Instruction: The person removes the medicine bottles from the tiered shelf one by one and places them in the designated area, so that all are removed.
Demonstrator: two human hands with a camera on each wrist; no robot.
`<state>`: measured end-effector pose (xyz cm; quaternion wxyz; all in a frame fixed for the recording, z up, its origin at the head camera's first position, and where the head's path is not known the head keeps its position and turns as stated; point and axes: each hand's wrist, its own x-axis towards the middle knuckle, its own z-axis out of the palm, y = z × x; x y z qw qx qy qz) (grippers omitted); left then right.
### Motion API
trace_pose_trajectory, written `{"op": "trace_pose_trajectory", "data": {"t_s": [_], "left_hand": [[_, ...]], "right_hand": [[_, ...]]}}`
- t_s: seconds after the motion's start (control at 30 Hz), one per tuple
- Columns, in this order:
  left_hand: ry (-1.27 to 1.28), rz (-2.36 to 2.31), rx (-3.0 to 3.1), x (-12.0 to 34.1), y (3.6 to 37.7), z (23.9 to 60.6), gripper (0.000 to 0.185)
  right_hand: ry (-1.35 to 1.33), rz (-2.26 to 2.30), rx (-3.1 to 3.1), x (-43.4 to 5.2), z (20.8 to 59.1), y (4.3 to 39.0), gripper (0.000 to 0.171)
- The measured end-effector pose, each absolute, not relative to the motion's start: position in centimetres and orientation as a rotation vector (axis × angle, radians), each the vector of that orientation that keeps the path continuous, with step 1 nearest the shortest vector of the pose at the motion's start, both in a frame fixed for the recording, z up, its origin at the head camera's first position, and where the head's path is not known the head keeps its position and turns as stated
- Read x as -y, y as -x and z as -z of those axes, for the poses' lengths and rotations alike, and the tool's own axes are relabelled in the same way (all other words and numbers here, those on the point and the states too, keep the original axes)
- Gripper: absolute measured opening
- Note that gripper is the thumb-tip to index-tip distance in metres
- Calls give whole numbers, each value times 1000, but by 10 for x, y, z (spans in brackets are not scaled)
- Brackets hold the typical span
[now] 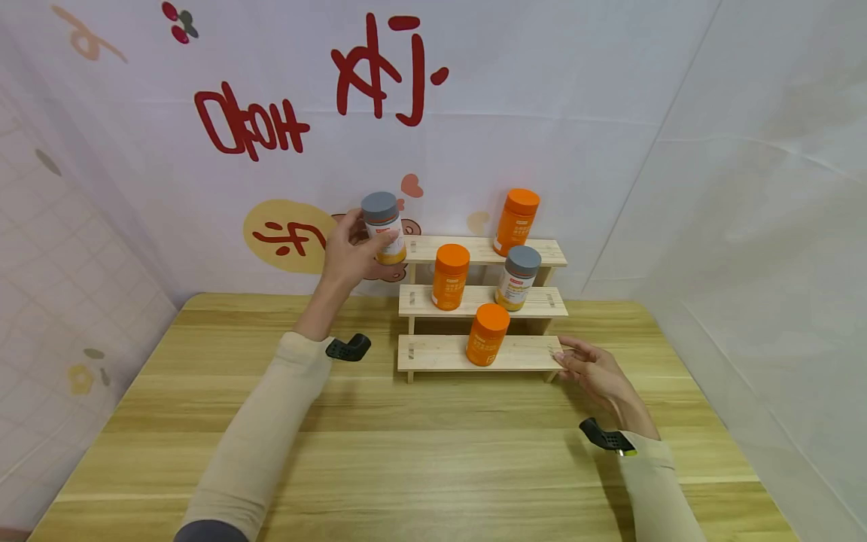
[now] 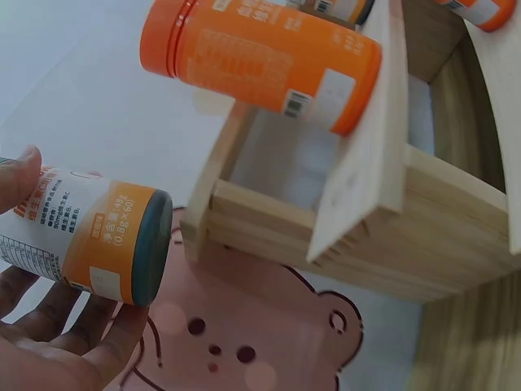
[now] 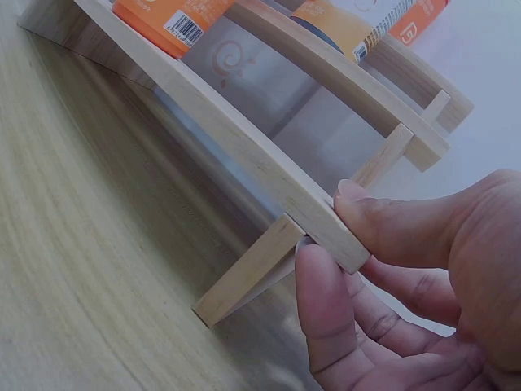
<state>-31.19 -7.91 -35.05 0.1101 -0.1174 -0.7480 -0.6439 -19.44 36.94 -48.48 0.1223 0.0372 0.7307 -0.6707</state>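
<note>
My left hand [image 1: 348, 252] grips a white and orange supplement bottle with a grey lid [image 1: 383, 229], slightly tilted, by the left end of the top tier. In the left wrist view, thumb and fingers wrap around this bottle [image 2: 89, 232], apart from the shelf. My right hand [image 1: 596, 374] pinches the right end of the bottom board of a three-tier wooden shelf [image 1: 433, 354]; in the right wrist view its thumb lies on top of the board [image 3: 269, 183], a finger beneath. Orange bottles stand on the top [image 1: 517, 222], middle [image 1: 450, 277] and bottom [image 1: 488, 335] tiers, plus a grey-lidded bottle [image 1: 518, 278] on the middle tier.
The shelf stands at the back of a wood-grain table [image 1: 433, 459]. Behind it hangs a white printed cloth [image 1: 542, 90] with red characters and a pink bear [image 2: 236, 318]. Another white sheet [image 1: 759, 226] hangs at the right.
</note>
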Motion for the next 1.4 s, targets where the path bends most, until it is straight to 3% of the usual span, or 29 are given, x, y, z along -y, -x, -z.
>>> {"op": "trace_pose_trajectory", "data": {"t_s": [0.57,1.4], "left_hand": [[267,1886,2226,103,304,388,58],[48,1953,2378,116,306,473,58]], "right_hand": [[-132,1974,-2116,-368,482,191,68],[-156,1989,-2108,-368,486,194,66]]}}
